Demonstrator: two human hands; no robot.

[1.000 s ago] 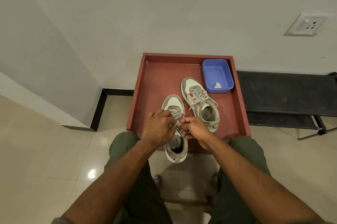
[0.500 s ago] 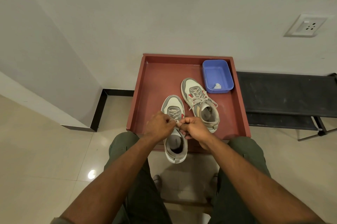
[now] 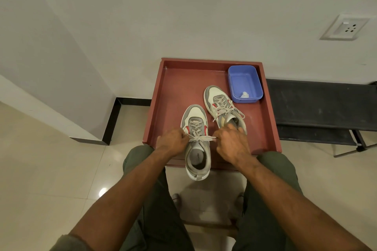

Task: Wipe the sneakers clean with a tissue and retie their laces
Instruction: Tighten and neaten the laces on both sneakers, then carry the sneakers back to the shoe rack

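Grey near sneaker [image 3: 196,144]: our hands, left [image 3: 171,142] and right [image 3: 231,142], pinch its laces [image 3: 201,138] taut; next we'd cinch the bow.

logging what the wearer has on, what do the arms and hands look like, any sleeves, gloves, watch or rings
Both forearms are bare from elbow to wrist. A grey-green short sleeve edge shows at the bottom left corner on the left arm; no sleeve shows on the right arm. The left hand and right hand wear no gloves, and no watch, band or ring is visible. Olive-green trousers cover the legs.
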